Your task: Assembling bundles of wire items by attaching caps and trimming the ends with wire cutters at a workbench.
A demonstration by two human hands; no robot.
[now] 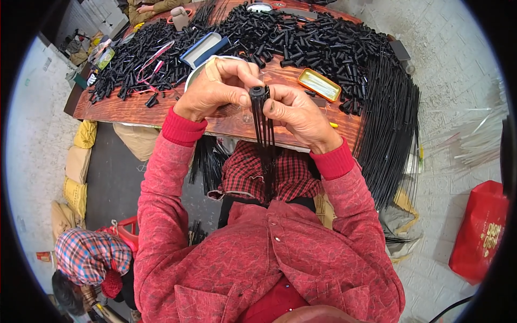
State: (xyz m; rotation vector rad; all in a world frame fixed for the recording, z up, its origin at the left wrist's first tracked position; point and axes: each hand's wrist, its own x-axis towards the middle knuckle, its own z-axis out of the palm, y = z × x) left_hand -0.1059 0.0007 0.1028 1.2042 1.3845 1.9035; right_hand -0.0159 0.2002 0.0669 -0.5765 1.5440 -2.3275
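My left hand [218, 89] is closed at the left of a small round black hub [258, 91], its thumb and finger against the hub's top. Several thin black ribs [264, 126] hang from the hub toward my lap, like part of an umbrella frame. At the hub's right side, my right hand [301, 116] pinches with thumb and finger close to the top of a rib. Both hands are raised over the near edge of the wooden table [229, 126]. The exact fingertip contact is too small to make out.
Heaped black tubular parts [307, 40] cover the table's far side. An open yellow tin [319, 85] holds thin pale wires. A blue box [204, 50] stands behind my left hand. Long black rods [390, 129] overhang the right edge. Another person [94, 253] is at lower left.
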